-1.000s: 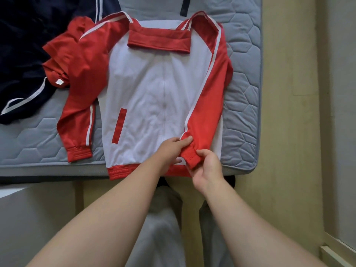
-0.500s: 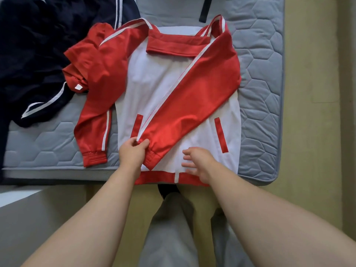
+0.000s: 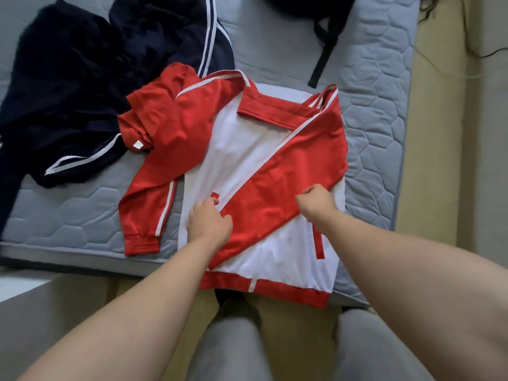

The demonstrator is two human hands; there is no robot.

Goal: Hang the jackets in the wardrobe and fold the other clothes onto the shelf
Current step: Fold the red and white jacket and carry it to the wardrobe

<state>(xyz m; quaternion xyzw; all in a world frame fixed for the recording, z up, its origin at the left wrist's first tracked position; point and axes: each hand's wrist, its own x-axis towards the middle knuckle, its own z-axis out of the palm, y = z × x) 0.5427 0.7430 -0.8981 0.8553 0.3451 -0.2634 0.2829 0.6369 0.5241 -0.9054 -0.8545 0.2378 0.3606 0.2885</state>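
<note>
A red and white track jacket lies face up on the grey mattress, its hem hanging over the near edge. Its right sleeve is folded diagonally across the white chest. The left sleeve lies straight along the jacket's left side. My left hand grips the cuff end of the folded sleeve at the lower left of the chest. My right hand sits on the same sleeve further right, fingers curled into the red fabric.
Navy clothes with white stripes are piled at the mattress's upper left. A crumpled red garment lies under the jacket's left shoulder. A black strap hangs from a dark bag at the top. Beige floor runs along the right.
My left hand has pulled the right sleeve's cuff from the lower right across the chest to the left. My right hand let go of the cuff and moved up onto the sleeve.
</note>
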